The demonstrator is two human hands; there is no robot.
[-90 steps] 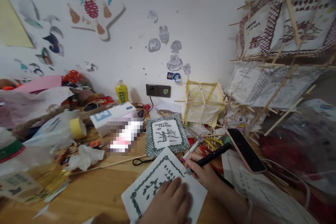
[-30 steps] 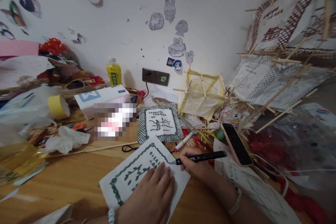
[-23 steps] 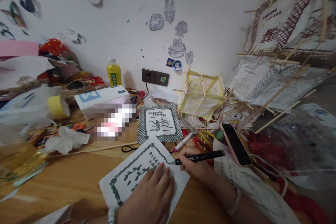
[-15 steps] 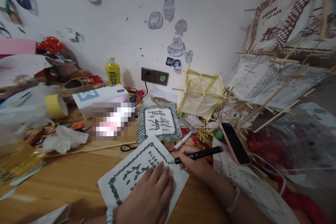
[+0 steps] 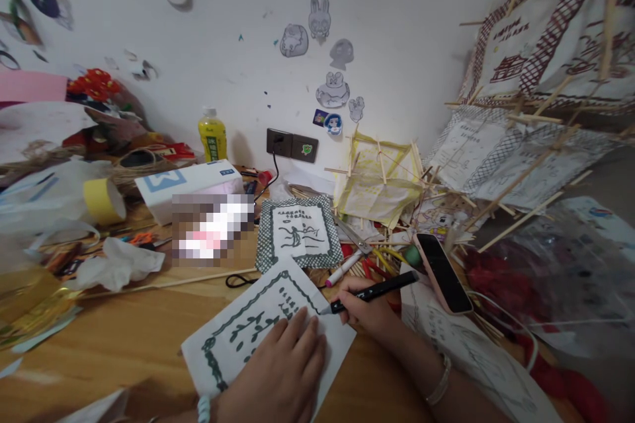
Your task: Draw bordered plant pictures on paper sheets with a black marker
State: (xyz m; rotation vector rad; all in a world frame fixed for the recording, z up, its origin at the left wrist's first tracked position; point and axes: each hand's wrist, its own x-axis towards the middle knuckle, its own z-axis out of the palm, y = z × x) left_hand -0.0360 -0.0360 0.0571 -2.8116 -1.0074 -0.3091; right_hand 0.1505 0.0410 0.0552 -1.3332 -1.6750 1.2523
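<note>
A white sheet of paper [image 5: 198, 344] lies tilted on the wooden table, with a dark green wavy border, leaves and small characters drawn on it. My left hand [image 5: 285, 367] rests flat on the sheet with its fingers stretched out, covering part of the drawing. In my right hand [image 5: 362, 307] is a black marker pen [image 5: 389, 285], its tip at the upper right border line. Behind the sheet lies a finished-looking drawing [image 5: 300, 234] with a green cross-hatched frame, its lower edge overlapped by the sheet.
To the right are a pink-cased phone [image 5: 441, 274], a pencilled sheet [image 5: 446, 330] and stick-and-paper lanterns [image 5: 380, 178]. Scissors [image 5: 354, 234] and several pens lie behind my right hand. At left stand a tissue box [image 5: 191, 185], yellow tape [image 5: 104, 201] and a drink bottle [image 5: 212, 135].
The pen tip has shifted slightly along the border line, and the pen's rear end has moved a little left. My left hand stays on the sheet.
</note>
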